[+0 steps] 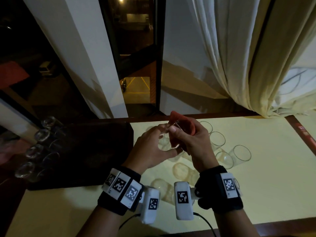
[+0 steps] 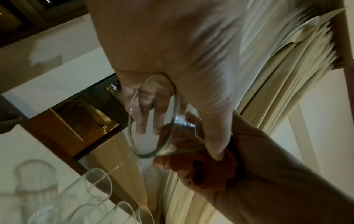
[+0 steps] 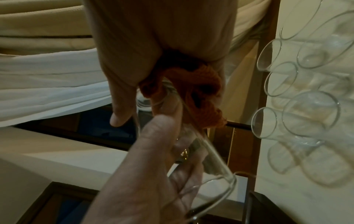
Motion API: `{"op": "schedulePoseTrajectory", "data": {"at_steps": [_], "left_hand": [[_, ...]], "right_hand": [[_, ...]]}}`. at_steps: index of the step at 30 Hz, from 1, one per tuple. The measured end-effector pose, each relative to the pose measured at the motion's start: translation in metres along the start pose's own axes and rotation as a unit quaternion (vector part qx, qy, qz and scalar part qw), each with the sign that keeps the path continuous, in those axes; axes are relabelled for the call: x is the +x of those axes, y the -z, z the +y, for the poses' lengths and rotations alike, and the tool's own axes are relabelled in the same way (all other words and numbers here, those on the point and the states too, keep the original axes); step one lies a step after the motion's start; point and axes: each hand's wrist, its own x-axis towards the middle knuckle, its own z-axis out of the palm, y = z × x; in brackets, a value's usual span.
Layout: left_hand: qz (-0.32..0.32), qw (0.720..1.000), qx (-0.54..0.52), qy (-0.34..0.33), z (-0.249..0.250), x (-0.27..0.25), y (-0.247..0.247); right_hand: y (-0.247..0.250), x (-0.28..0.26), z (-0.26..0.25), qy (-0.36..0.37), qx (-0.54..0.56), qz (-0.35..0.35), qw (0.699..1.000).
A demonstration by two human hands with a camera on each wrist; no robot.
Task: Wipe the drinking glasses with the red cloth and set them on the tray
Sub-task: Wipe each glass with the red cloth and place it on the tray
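Observation:
Above the table, between the tray and the loose glasses, my left hand (image 1: 159,142) grips a clear drinking glass (image 1: 165,146) round its base end. My right hand (image 1: 184,134) holds the red cloth (image 1: 179,120) bunched against the glass's mouth, with the thumb on the rim. In the left wrist view my left hand's fingers (image 2: 145,118) show through the glass (image 2: 153,145), and the cloth (image 2: 203,168) fills its far end. The right wrist view shows the cloth (image 3: 197,94) wrapped over the glass (image 3: 212,163).
A dark tray (image 1: 95,151) lies at the left with several glasses (image 1: 41,135) along its left edge. Several more glasses (image 1: 220,144) stand and lie on the cream table (image 1: 265,185) to the right and below my hands. Behind are a window and curtains (image 1: 239,65).

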Motion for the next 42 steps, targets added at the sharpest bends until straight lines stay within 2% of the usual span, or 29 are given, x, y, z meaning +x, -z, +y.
{"op": "schedulePoseTrajectory", "data": {"at_steps": [4, 7, 10, 19, 23, 28, 30, 34, 39, 42], "left_hand": [[-0.006, 0.989, -0.147, 0.017, 0.001, -0.002, 0.001], [-0.013, 0.960, -0.278, 0.034, 0.009, -0.002, 0.003], [-0.021, 0.929, -0.368, 0.042, 0.018, -0.004, 0.004], [-0.062, 0.887, -0.457, 0.024, 0.020, -0.004, 0.005], [-0.071, 0.872, -0.482, 0.030, 0.014, -0.005, 0.002], [-0.020, 0.884, -0.466, 0.031, 0.002, -0.004, 0.021], [-0.009, 0.889, -0.458, 0.010, -0.005, -0.001, 0.030], [-0.063, 0.905, -0.421, -0.008, -0.009, 0.001, 0.044], [-0.043, 0.914, -0.403, 0.021, -0.012, -0.005, 0.044], [-0.035, 0.913, -0.405, 0.042, -0.012, -0.007, 0.040]], "right_hand": [[0.000, 0.000, 0.003, -0.034, 0.045, -0.003, 0.998], [-0.003, -0.003, 0.008, -0.075, 0.054, -0.043, 0.995], [-0.004, -0.006, 0.008, -0.087, 0.064, -0.082, 0.991], [-0.004, -0.008, 0.013, -0.057, 0.096, -0.134, 0.985], [-0.005, -0.007, 0.018, -0.054, 0.107, -0.128, 0.985], [-0.001, -0.006, 0.015, -0.036, 0.088, -0.126, 0.988], [0.003, -0.006, 0.010, -0.044, 0.085, -0.126, 0.987], [0.006, -0.002, 0.006, -0.048, 0.048, -0.137, 0.988], [0.008, 0.004, 0.009, -0.055, 0.064, -0.090, 0.992], [0.006, 0.002, 0.008, -0.059, 0.075, -0.086, 0.992]]}}
